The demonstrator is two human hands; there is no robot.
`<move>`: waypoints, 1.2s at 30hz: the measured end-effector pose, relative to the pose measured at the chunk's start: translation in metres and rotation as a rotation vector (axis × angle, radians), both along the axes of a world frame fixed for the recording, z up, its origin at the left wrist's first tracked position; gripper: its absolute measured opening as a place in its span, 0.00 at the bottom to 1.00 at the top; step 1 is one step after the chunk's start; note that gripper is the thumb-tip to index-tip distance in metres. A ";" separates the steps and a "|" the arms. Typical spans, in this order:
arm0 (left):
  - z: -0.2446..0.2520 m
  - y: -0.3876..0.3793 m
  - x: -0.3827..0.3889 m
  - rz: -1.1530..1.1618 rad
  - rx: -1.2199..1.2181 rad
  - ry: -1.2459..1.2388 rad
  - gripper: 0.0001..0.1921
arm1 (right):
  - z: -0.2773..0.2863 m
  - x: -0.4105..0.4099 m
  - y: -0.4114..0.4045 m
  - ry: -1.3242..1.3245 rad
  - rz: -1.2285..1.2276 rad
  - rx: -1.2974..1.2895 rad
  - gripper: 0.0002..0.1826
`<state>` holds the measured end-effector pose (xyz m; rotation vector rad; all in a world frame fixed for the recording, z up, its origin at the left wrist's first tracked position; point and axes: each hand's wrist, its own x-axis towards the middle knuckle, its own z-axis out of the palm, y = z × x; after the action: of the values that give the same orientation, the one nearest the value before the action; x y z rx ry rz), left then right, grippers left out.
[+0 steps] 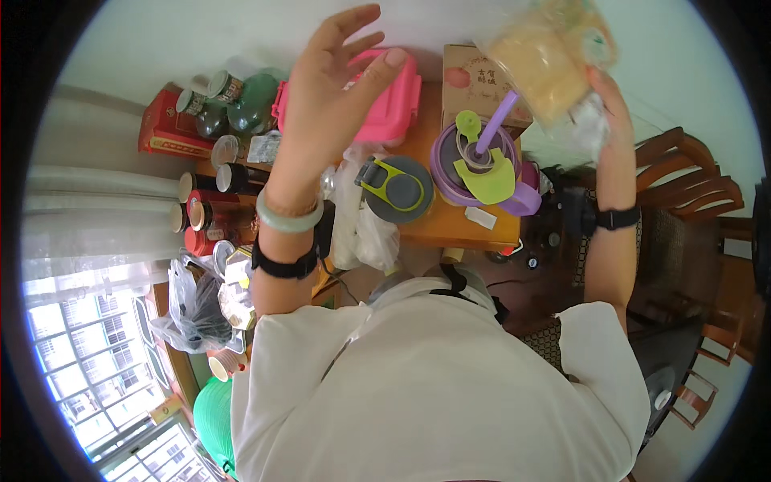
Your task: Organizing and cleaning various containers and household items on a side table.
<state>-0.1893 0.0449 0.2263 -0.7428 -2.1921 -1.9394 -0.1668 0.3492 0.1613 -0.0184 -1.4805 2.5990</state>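
My left hand (346,81) is raised with its fingers apart, holding nothing, and hides part of a pink plastic box (391,105). At the upper right, my right hand (611,105) grips a clear plastic bag (536,66) with pale yellow contents; what exactly is inside is blurred. Below the bag stands a purple tumbler (443,165) with a handle, a lilac straw (497,123) and a lime-green lid piece (488,178). Left of it is a grey-lidded bottle (400,190) with a lime-green carry loop. A printed cardboard box (473,84) stands behind the tumbler.
White plastic bags (367,235) lie left of the grey-lidded bottle on the wooden cabinet (476,235). Several jars and canisters (220,211) crowd the left side, beside a red box (171,129) and green glass jars (253,105). Wooden chairs (692,172) stand at the right.
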 end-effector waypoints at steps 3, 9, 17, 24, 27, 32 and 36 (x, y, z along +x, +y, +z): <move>0.020 0.002 0.034 -0.030 0.001 0.121 0.28 | 0.031 0.049 -0.038 0.054 0.016 -0.075 0.19; 0.012 -0.007 0.088 -0.308 -0.160 -0.140 0.42 | 0.019 0.114 -0.061 0.100 0.153 0.230 0.16; -0.027 -0.042 0.149 -0.312 -0.149 -0.407 0.18 | 0.002 0.188 -0.125 -0.135 0.298 0.149 0.15; -0.029 -0.060 0.162 -0.444 0.018 -0.285 0.32 | 0.011 0.209 -0.109 -0.050 0.157 0.246 0.16; -0.026 -0.057 0.153 -0.357 0.175 -0.136 0.44 | 0.015 0.184 -0.066 -0.048 -0.197 0.060 0.16; -0.017 -0.066 0.137 -0.104 0.096 -0.091 0.40 | 0.026 0.097 -0.003 0.041 -0.396 0.116 0.16; -0.012 -0.051 0.117 -0.025 0.044 -0.039 0.30 | -0.008 0.034 0.023 -0.039 -0.140 0.256 0.18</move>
<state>-0.0725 -0.0063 0.2139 -0.7352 -2.1642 -2.0245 -0.1331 0.3725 0.1533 -0.1391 -1.7467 2.2968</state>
